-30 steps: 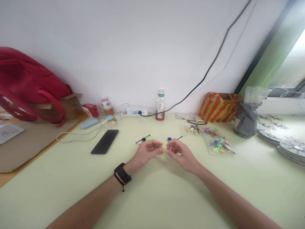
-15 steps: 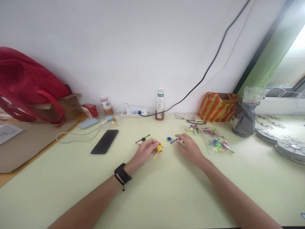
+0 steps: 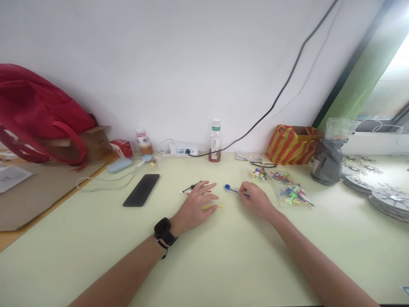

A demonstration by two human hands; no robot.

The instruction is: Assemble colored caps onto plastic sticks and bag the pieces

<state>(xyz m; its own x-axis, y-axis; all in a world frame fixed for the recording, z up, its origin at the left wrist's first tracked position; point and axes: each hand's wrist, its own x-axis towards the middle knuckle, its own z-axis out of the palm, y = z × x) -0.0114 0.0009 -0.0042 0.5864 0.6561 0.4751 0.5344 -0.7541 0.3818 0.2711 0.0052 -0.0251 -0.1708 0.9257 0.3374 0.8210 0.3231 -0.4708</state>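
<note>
My left hand [image 3: 194, 209], wearing a ring and a black watch [image 3: 162, 230], has its fingers spread over the table. Under its thumb a thin yellow plastic stick [image 3: 221, 206] shows in part; the rest is hidden. Just beyond these fingers lie a black plastic pointer [image 3: 188, 188] and white and red pieces, partly covered. My right hand [image 3: 257, 200] is closed, pinching one end of a blue plastic stick [image 3: 234, 191]. The stick's other end meets a round blue disc [image 3: 227, 187] on the table; whether they are joined I cannot tell.
Clear bags [image 3: 292, 196] of coloured plastic pieces lie right of my right hand. A black phone [image 3: 141, 190] is at left. A bottle [image 3: 215, 143], power strip [image 3: 182, 149] and striped bag [image 3: 289, 145] stand along the wall. Stacked grey discs [image 3: 388, 200] are far right.
My left hand has let go of the yellow plastic piece, which now lies under it, and its fingers have spread. My right hand has closed on the blue stick, now at the blue disc.
</note>
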